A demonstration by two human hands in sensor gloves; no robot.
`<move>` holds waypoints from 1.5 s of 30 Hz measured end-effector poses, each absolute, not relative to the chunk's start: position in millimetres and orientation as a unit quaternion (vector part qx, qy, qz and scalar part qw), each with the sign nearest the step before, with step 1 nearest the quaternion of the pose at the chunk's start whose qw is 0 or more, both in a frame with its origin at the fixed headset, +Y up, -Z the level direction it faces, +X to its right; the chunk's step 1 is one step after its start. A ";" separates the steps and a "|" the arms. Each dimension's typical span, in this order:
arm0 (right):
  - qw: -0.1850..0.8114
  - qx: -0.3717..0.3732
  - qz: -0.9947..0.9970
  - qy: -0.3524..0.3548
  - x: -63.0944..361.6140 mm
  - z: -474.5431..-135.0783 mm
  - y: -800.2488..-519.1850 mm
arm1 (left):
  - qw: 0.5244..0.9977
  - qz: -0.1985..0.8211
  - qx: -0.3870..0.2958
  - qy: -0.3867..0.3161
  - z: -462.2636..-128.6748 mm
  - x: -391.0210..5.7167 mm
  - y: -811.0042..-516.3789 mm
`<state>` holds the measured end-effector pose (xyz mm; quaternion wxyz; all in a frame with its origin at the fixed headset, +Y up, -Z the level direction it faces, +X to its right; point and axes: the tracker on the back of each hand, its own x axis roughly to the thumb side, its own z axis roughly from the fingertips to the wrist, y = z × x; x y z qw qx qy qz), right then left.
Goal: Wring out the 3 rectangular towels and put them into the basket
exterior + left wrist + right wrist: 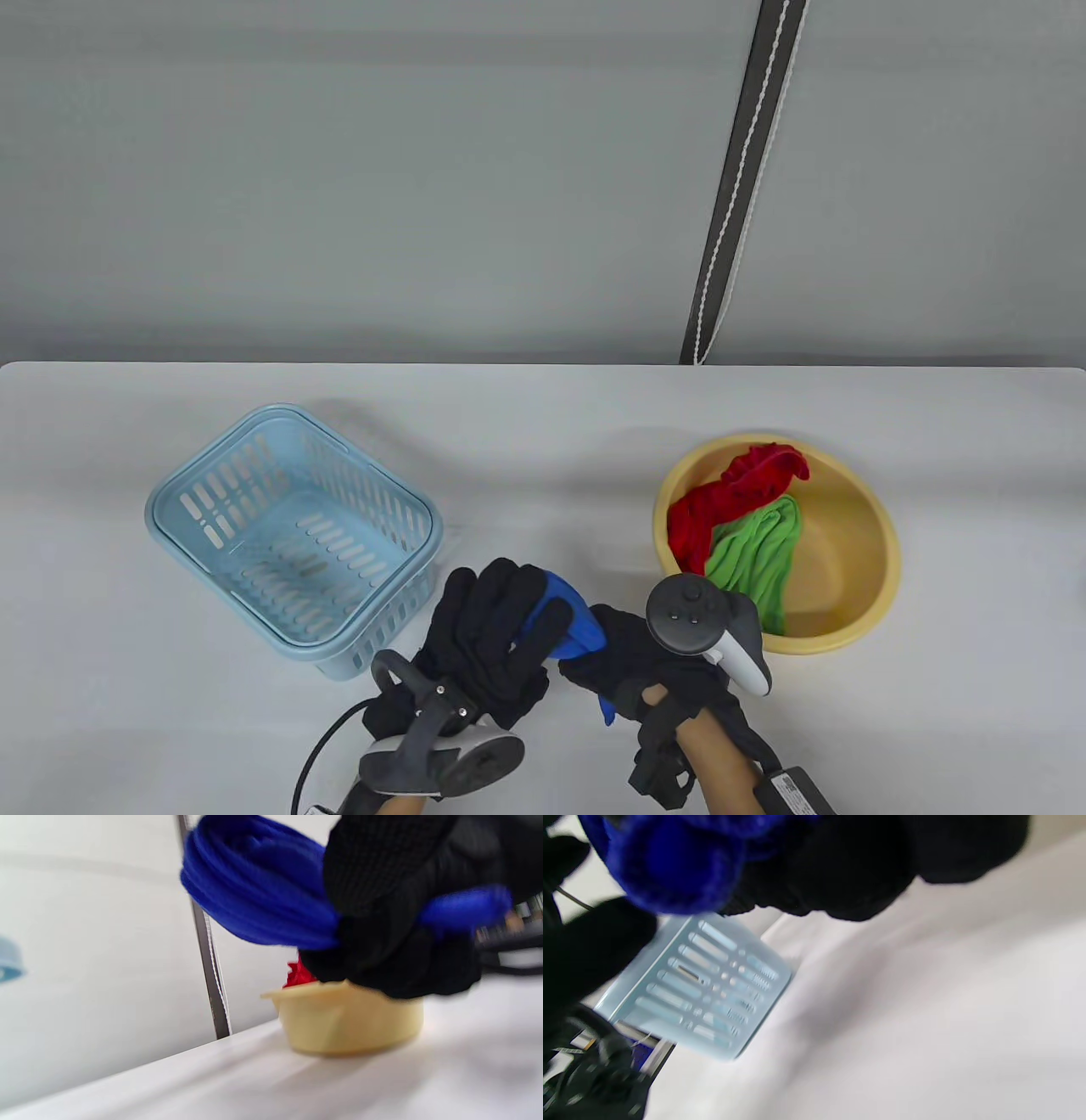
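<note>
Two hands share one item: in the table view we find the left hand [496, 632] and the right hand [649, 671] each curled round an end of the blue towel [570, 626], which they hold bunched between them above the bench [543, 441], just in front of the basket [293, 531]. We judge the first wringing to be in hand; the slotted pale-blue plastic basket holds nothing. The red towel [734, 501] and green towel [755, 552] lie crumpled in the round yellow basin [857, 620] on the right. Next, we judge, comes a counter-twist of the wrists, then a short carry leftward over the basket rim.

In the left wrist view, blurred, the blue towel [258, 895] shows as a thick, ropy roll of ribbed cloth, a knit black glove clamped on it; the basin [348, 1022] stands behind with smooth matte walls, a red scrap [299, 975] above its rim.

In the right wrist view, also blurred, the towel's [670, 866] fuzzy end juts from the gloved fist, the basket's [700, 993] slotted wall beyond it.
</note>
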<state>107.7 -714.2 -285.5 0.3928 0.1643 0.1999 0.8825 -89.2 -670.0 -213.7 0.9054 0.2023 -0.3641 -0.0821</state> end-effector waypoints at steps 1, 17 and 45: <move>0.399 0.171 0.874 0.219 106.3 -286.0 -716.7 | 0.900 -0.124 0.201 -0.367 -211.5 -83.7 -672.6; 0.456 0.254 0.771 0.365 85.1 -279.7 -721.7 | 0.896 -0.142 0.219 -0.360 -218.9 -72.8 -684.3; 0.102 0.232 0.962 -0.101 70.9 -258.9 -695.3 | 0.963 0.135 0.039 -0.228 -251.8 -92.4 -677.2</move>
